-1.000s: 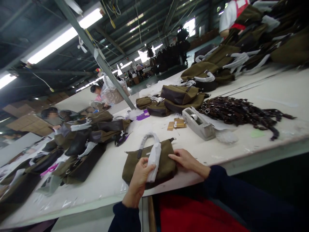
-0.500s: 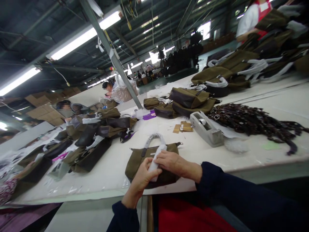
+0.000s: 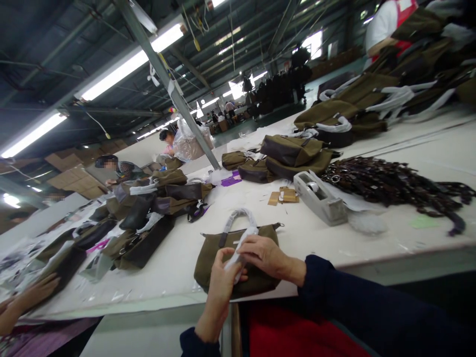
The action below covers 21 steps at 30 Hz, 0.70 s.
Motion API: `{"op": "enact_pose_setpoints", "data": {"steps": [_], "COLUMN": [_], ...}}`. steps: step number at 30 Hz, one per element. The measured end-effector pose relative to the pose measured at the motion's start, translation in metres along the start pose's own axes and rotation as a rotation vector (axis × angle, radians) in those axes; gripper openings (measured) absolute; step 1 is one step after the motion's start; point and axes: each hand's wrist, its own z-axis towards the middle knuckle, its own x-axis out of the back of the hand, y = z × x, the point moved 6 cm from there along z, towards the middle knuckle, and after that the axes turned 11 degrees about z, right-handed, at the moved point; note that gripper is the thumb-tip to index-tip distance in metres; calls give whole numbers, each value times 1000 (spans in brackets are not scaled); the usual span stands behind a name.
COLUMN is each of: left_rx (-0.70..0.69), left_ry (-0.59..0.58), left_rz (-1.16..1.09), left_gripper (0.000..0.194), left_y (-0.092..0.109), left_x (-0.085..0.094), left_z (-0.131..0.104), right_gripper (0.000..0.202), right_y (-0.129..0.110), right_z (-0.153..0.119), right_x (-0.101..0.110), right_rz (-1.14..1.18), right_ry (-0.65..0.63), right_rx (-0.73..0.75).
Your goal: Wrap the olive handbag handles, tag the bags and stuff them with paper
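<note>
An olive-green handbag (image 3: 208, 258) lies flat near the table's front edge. Its far handle (image 3: 242, 213) arches up behind, covered in white wrapping. The near handle (image 3: 251, 230) also carries white wrapping, and both my hands are closed around it above the bag's front. My left hand (image 3: 223, 275) pinches the lower end between thumb and fingers. Higher up, my right hand (image 3: 266, 255) presses its fingers over the wrapping. The fingers hide part of the handle and the middle of the bag.
A grey tape dispenser (image 3: 320, 201) stands to the right, beside a heap of dark brown straps (image 3: 390, 183). Brown cards (image 3: 284, 196) lie behind the bag. More olive bags (image 3: 293, 151) are piled behind and at left. A co-worker's hand (image 3: 39, 292) touches a bag at far left.
My left hand has turned more upright and its fingers now wrap further around the lower handle. The right hand has shifted slightly. At far left, a co-worker's hand has come into clearer view.
</note>
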Motion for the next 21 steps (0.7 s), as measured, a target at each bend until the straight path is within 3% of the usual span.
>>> {"op": "enact_pose_setpoints", "data": {"steps": [5, 13, 18, 21], "left_rx": [33, 69, 117, 148], "left_ry": [-20, -112, -248, -216], "left_rz": [-75, -244, -333, -339], "left_gripper": [40, 39, 45, 39], "left_y": [-7, -11, -8, -15], "left_x": [0, 4, 6, 7], "left_z": [1, 0, -3, -1], "right_gripper": [23, 30, 31, 35], "right_y": [-6, -15, -8, -3], "right_z": [-8, -13, -18, -23], "right_x": [-4, -7, -14, -17], "right_rz": [-58, -200, -265, -275], "right_ry": [-5, -240, -252, -255], "right_rx": [67, 192, 229, 227]}}
